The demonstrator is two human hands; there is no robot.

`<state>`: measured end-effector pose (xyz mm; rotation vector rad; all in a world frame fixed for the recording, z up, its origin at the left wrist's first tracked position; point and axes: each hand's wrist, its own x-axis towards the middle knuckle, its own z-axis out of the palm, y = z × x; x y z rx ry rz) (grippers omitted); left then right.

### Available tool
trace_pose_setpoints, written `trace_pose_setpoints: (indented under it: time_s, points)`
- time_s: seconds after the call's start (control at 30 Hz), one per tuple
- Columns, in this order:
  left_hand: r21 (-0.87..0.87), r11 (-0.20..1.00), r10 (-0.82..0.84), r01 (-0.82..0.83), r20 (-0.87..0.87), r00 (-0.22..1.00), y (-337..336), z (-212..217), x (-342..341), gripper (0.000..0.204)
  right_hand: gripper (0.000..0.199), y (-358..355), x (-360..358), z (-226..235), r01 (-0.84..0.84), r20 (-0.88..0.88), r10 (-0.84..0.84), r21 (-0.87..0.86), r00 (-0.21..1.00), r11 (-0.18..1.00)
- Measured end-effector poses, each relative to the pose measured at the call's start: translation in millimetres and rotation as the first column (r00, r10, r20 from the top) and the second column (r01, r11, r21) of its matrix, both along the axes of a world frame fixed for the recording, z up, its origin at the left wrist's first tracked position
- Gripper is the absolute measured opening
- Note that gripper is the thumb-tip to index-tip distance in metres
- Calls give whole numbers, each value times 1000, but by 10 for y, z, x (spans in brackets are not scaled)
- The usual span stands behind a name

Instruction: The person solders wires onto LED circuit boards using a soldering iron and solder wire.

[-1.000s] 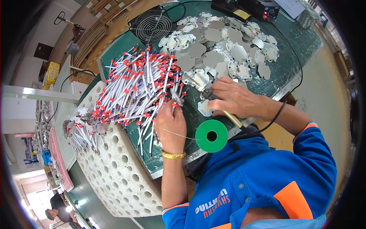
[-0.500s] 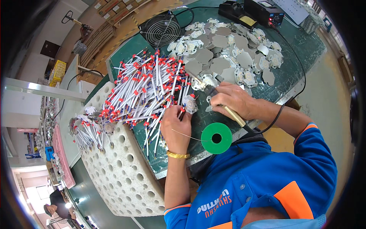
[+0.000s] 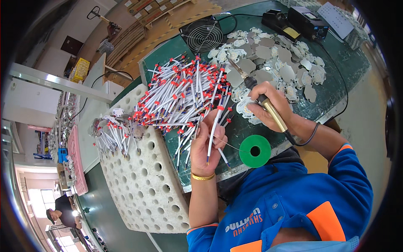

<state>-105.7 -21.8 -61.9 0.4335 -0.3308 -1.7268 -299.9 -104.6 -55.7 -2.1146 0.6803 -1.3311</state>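
My right hand (image 3: 272,107) is closed round a soldering iron (image 3: 275,117), its tip pointing up and left over the pile of lamp boards. Just beside its fingers lies a white round lamp board (image 3: 244,110); whether they touch it I cannot tell. My left hand (image 3: 205,149) is turned partly palm up with curled fingers, and a white cable with a red ring (image 3: 213,133) lies across them. A thin solder wire runs from a green spool (image 3: 255,151) to this hand. Ahead of it spreads a heap of white cables with red rings (image 3: 180,92).
Behind the cables stands a black fan (image 3: 203,38). Lamp boards (image 3: 268,52) cover the table's far right, near a soldering station (image 3: 308,23) and iron holder (image 3: 279,25). At left a holed white foam slab (image 3: 145,185) carries boards with cables (image 3: 117,130). Another person (image 3: 65,212) is far off.
The board near my left hand no longer shows there; a cable now lies across its turned-up fingers. My right hand has lifted the iron's tip away from the left hand. The whole view has shifted.
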Motion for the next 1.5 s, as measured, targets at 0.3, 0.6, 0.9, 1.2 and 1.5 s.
trace_pose_setpoints:
  time_s: [0.3,0.6,0.9,1.2,1.5]
  points:
    - [-6,999,45,-49,498,866,-42,-48,-62,40,19,-43,140,144,89,130,-99,79,987,993]
    - [90,988,-151,125,428,891,-99,-69,-156,30,18,-75,215,64,-6,98,-1,75,995,997]
    - [166,985,20,-43,139,990,-252,-4,-128,26,17,-43,219,62,104,129,-107,28,986,994]
    - [62,990,121,-124,49,991,-284,-6,205,31,19,-40,231,27,-56,254,-27,316,967,947]
    - [167,986,-69,28,251,965,-133,4,26,20,22,10,183,87,-23,117,-4,229,993,973]
